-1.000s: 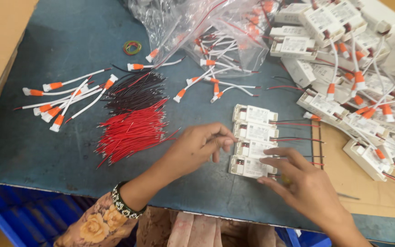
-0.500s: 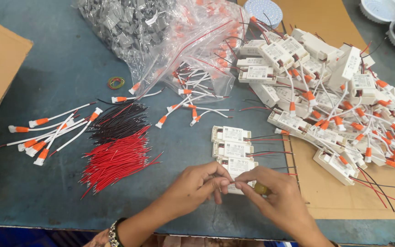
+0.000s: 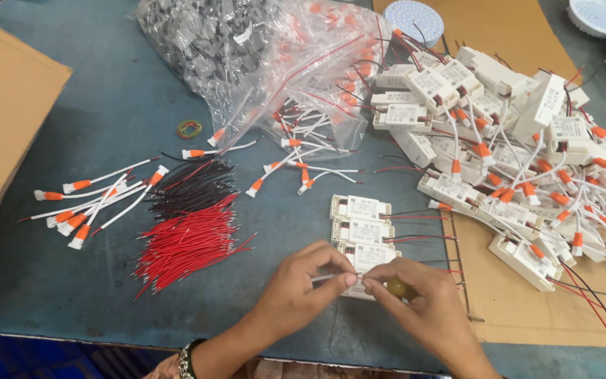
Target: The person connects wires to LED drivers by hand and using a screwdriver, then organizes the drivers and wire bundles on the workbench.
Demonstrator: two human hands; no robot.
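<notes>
My left hand point(image 3: 296, 291) and my right hand point(image 3: 419, 309) meet fingertip to fingertip over the nearest of three small white driver boxes point(image 3: 362, 231) lined up on the blue-grey table. Between the thumbs and forefingers I pinch a thin white wire point(image 3: 324, 278); a small yellow-handled tool point(image 3: 395, 287) sits under my right fingers. The lowest box is partly hidden by both hands. A bundle of red wires point(image 3: 187, 245) and one of black wires point(image 3: 191, 186) lie to the left.
White leads with orange connectors point(image 3: 92, 200) lie at left. A heap of wired white boxes point(image 3: 520, 154) fills the right, on brown cardboard point(image 3: 527, 302). Clear bags of parts point(image 3: 261, 56) sit at the back. A cardboard box point(image 3: 1, 126) stands far left.
My left hand came off the stacked boxes and joined my right hand at the nearest box, where both now pinch the white wire. The view shifted up the table.
</notes>
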